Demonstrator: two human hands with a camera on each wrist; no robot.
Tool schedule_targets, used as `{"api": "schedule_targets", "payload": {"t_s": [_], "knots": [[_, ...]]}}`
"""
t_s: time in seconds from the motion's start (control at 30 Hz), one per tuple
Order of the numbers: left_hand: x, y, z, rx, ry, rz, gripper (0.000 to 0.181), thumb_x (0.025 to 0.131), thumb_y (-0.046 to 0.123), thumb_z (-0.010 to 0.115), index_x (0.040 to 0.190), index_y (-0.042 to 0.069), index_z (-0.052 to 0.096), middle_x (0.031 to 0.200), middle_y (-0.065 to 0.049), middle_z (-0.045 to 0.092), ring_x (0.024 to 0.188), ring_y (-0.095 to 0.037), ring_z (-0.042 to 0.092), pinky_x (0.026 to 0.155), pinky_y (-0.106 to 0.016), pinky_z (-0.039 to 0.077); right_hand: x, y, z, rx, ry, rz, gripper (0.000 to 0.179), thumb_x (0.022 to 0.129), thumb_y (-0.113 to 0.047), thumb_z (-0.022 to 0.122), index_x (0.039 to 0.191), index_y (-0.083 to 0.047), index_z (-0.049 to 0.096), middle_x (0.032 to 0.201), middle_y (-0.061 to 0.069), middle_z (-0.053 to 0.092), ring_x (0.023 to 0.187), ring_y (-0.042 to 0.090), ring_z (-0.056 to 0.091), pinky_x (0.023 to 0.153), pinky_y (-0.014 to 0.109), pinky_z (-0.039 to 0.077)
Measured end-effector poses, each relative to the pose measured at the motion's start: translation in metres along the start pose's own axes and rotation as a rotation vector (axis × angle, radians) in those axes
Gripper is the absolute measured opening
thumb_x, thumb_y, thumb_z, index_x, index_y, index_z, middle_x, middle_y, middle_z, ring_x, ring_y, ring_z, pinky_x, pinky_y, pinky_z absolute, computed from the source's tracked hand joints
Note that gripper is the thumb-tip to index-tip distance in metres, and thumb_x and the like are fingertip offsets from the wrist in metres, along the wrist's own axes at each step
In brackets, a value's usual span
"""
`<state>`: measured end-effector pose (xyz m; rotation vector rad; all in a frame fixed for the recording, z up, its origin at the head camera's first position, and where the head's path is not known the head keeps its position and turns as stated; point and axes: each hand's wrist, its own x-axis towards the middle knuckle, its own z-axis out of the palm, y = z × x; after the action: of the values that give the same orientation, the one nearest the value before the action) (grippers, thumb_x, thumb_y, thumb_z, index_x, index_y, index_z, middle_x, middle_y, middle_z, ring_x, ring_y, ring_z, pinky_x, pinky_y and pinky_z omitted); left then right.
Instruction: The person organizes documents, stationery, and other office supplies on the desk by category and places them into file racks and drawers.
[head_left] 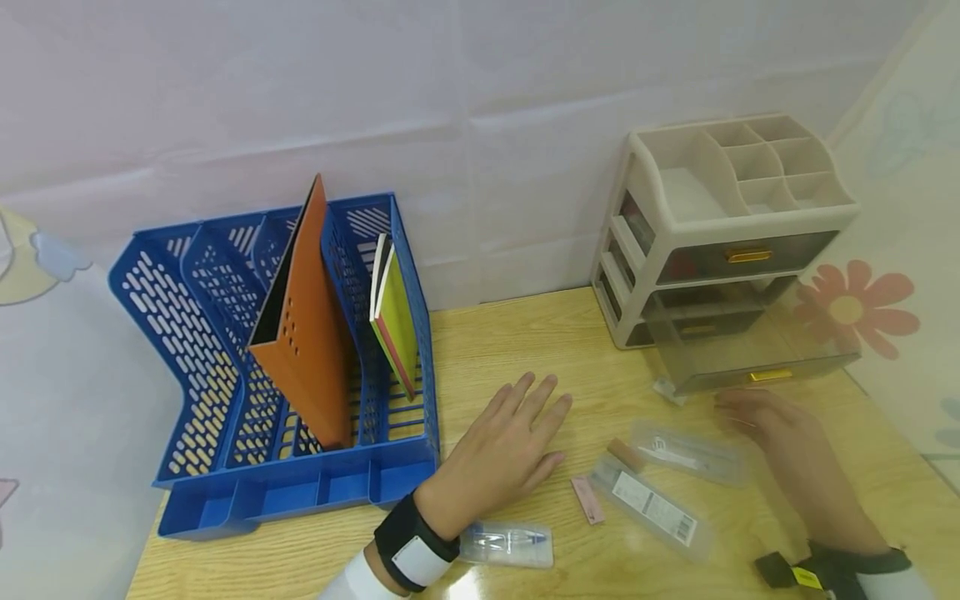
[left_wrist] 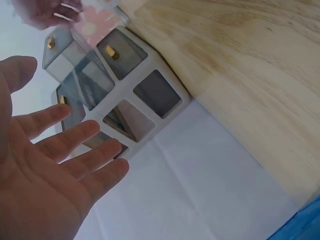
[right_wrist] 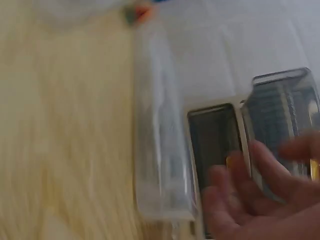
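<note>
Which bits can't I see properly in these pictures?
- Head view: the writing on the white label is too small to read.
- Head view: the left end of the clear case is hidden by the black wristband.
- Right wrist view: the right hand is blurred.
- Left wrist view: the blue rack is mostly cut off by the picture's corner.

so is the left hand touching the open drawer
Apart: the head view shows bare table between the left hand and the open drawer.

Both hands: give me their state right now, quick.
Left hand: open, spread, holding nothing.
Right hand: open, relaxed, nothing visibly held, near the pulled-out drawer.
</note>
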<state>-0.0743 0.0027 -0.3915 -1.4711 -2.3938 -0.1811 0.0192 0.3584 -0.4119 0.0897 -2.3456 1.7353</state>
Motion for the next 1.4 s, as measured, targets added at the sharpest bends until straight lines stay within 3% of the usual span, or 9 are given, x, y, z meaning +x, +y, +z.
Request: {"api": "schedule_targets", "payload": {"t_s": [0.07, 0.2, 0.27, 0.43, 0.5, 0.67, 0.77, 1.0, 1.4], "knots": [[0.002, 0.001, 0.002, -0.003, 0.006, 0.005, 0.062, 0.093, 0.044, 0.058, 0.143, 0.010, 0.044, 0.150, -0.018, 0.043, 0.134, -0.039, 0.041, 0.106, -0.052, 0.043, 0.002, -0.002, 0.007, -0.459, -0.038, 0.041, 0.030, 0.100, -0.005, 0.049, 0.126, 0.007, 0.056, 0.130, 0.010, 0.061, 0.117, 0.027, 0.057, 0.098, 0.046, 0.050], [0.008, 0.003, 0.006, -0.016, -0.006, 0.015, 0.062, 0.094, 0.044, 0.057, 0.145, 0.011, 0.043, 0.150, -0.018, 0.042, 0.134, -0.039, 0.040, 0.107, -0.051, 0.043, 0.010, 0.002, 0.023, -0.642, -0.155, 0.011, 0.028, 0.096, -0.006, 0.053, 0.120, 0.009, 0.058, 0.120, 0.035, 0.055, 0.105, 0.054, 0.052, 0.081, 0.072, 0.044], [0.012, 0.004, 0.008, -0.023, -0.024, 0.022, 0.063, 0.095, 0.045, 0.055, 0.146, 0.012, 0.041, 0.151, -0.018, 0.041, 0.136, -0.038, 0.038, 0.108, -0.050, 0.042, 0.017, 0.007, 0.028, -0.727, -0.174, -0.070, 0.012, 0.091, -0.002, 0.057, 0.097, 0.005, 0.064, 0.099, 0.025, 0.062, 0.090, 0.044, 0.058, 0.074, 0.061, 0.049], [0.019, 0.007, 0.014, -0.020, -0.054, 0.041, 0.062, 0.095, 0.045, 0.053, 0.146, 0.012, 0.041, 0.151, -0.017, 0.042, 0.136, -0.037, 0.038, 0.108, -0.048, 0.042, 0.032, 0.021, 0.033, -0.873, -0.221, -0.233, 0.026, 0.084, 0.002, 0.063, 0.110, 0.004, 0.067, 0.082, 0.012, 0.068, 0.072, 0.022, 0.055, 0.065, 0.046, 0.051], [0.020, 0.007, 0.016, -0.015, -0.057, 0.043, 0.061, 0.095, 0.045, 0.053, 0.146, 0.012, 0.042, 0.150, -0.017, 0.043, 0.135, -0.037, 0.040, 0.108, -0.048, 0.042, 0.036, 0.023, 0.035, -0.894, -0.253, -0.241, 0.045, 0.085, 0.002, 0.062, 0.129, 0.008, 0.056, 0.102, 0.026, 0.070, 0.076, 0.028, 0.061, 0.073, 0.054, 0.054], [0.022, 0.008, 0.019, -0.012, -0.077, 0.039, 0.059, 0.096, 0.045, 0.051, 0.145, 0.013, 0.043, 0.150, -0.016, 0.044, 0.135, -0.037, 0.040, 0.109, -0.049, 0.041, 0.042, 0.024, 0.041, -0.957, -0.305, -0.220, 0.040, 0.090, 0.002, 0.058, 0.130, 0.007, 0.056, 0.125, 0.037, 0.057, 0.105, 0.049, 0.060, 0.087, 0.064, 0.050], [0.023, 0.009, 0.019, -0.017, -0.096, 0.032, 0.058, 0.097, 0.045, 0.051, 0.144, 0.013, 0.045, 0.150, -0.016, 0.044, 0.135, -0.037, 0.040, 0.109, -0.050, 0.041, 0.045, 0.022, 0.045, -0.968, -0.289, -0.239, 0.034, 0.091, 0.002, 0.058, 0.125, 0.006, 0.060, 0.119, 0.034, 0.062, 0.109, 0.049, 0.057, 0.087, 0.062, 0.051], [0.024, 0.012, 0.017, -0.035, -0.137, 0.022, 0.056, 0.096, 0.045, 0.054, 0.142, 0.013, 0.047, 0.148, -0.015, 0.046, 0.135, -0.037, 0.040, 0.109, -0.050, 0.040, 0.049, 0.019, 0.048, -0.946, -0.282, -0.237, 0.026, 0.086, 0.007, 0.061, 0.112, 0.001, 0.061, 0.097, 0.019, 0.066, 0.078, 0.032, 0.065, 0.065, 0.046, 0.058], [0.019, 0.012, 0.012, 0.000, -0.124, 0.021, 0.052, 0.093, 0.043, 0.059, 0.133, 0.011, 0.054, 0.143, -0.017, 0.050, 0.132, -0.038, 0.043, 0.107, -0.051, 0.043, 0.044, 0.021, 0.048, -0.908, -0.243, -0.326, 0.019, 0.083, 0.010, 0.063, 0.101, 0.001, 0.064, 0.084, 0.015, 0.070, 0.075, 0.032, 0.065, 0.065, 0.047, 0.058]]}}
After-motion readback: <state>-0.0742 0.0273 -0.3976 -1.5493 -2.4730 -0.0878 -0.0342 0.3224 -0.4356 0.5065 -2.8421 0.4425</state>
